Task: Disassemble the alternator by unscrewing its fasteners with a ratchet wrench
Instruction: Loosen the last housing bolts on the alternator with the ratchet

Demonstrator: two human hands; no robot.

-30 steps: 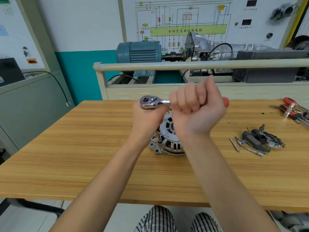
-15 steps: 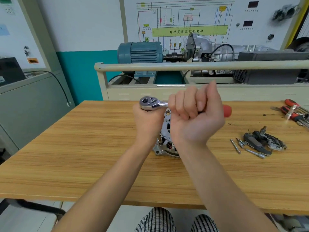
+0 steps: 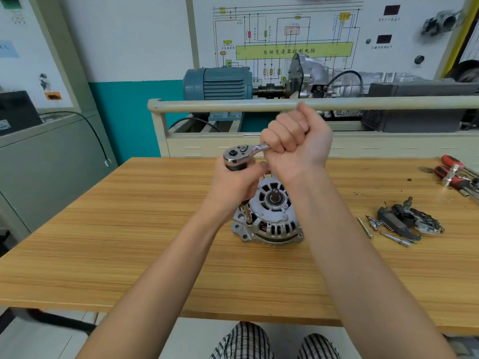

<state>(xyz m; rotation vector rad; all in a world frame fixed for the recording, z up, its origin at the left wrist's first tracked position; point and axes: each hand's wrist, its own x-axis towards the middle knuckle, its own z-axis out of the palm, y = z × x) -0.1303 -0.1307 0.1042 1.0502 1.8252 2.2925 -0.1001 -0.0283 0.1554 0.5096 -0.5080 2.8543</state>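
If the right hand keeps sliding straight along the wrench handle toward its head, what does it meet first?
Likely the ratchet head itself, with the left hand gripped just under it. The right hand sits on the handle close to the head; depth from this one view is uncertain.

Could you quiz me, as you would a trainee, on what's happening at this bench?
1. True or false: the alternator lies on the table.
2. Which hand grips the ratchet handle? A left, B right.
3. Fill in: the left hand holds the extension below the ratchet's ____.

Key:
1. True.
2. B: the right hand is curled round the handle.
3. Head. The extension's tip sits at the alternator's left edge; loose screws lie to the right.
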